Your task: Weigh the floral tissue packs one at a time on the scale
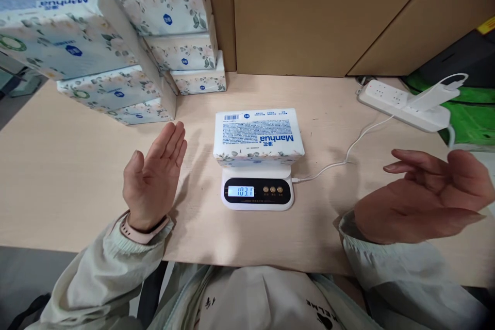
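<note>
A pack of tissues [257, 136], white with blue print and a floral edge, lies on a white digital scale [257, 201]. The scale's lit display reads about 103.1, and its plate is mostly hidden under the pack. To the left of the scale, my left hand [157, 172] is raised palm up, fingers stretched out, holding nothing. My right hand [425, 196] hovers to the right of the scale with its palm turned up and fingers apart, also holding nothing. Neither hand touches the pack or the scale.
Stacked tissue packs [116, 51] stand at the back left. Cardboard [290, 15] walls the table's [77, 175] far edge. A white power strip [406, 105] sits at the back right, and a white cable [348, 157] runs from it to the scale. Beside it lies a green bag [472, 118].
</note>
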The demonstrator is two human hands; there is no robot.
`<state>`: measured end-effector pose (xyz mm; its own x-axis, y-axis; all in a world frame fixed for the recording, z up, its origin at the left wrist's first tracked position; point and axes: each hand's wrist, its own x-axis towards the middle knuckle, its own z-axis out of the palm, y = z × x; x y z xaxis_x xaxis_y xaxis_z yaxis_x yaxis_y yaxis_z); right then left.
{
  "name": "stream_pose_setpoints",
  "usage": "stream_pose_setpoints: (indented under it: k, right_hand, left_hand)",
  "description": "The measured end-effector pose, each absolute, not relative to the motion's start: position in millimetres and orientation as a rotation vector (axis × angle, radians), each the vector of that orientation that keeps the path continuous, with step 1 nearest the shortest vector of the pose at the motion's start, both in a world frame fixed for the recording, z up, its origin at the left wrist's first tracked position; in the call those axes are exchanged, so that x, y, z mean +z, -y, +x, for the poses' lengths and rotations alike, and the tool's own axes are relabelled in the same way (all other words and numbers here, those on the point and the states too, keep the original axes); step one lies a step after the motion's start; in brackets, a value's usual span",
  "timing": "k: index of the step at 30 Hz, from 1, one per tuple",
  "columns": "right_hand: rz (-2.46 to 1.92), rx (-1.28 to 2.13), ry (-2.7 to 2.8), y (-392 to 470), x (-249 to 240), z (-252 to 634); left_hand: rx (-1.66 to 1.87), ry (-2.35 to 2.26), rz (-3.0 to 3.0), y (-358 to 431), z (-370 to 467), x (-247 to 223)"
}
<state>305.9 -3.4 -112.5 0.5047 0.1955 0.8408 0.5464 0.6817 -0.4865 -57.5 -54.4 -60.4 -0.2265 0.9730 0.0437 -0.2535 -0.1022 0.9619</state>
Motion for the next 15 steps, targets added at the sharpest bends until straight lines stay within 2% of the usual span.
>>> stream_pose_setpoints:
  k: [7,15]
  right_hand:
    - [-0.865,-0.337,0.969,-3.5,-111.5,301.7]
    - [-0.839,-0.266,0.964,-2.7,-110.9,301.9]
  left_hand:
    - [1.547,-1.132,0.941,54.5,-57.1,-60.8]
    - [1.546,-1.124,0.931,54.9,-57.1,-58.1]
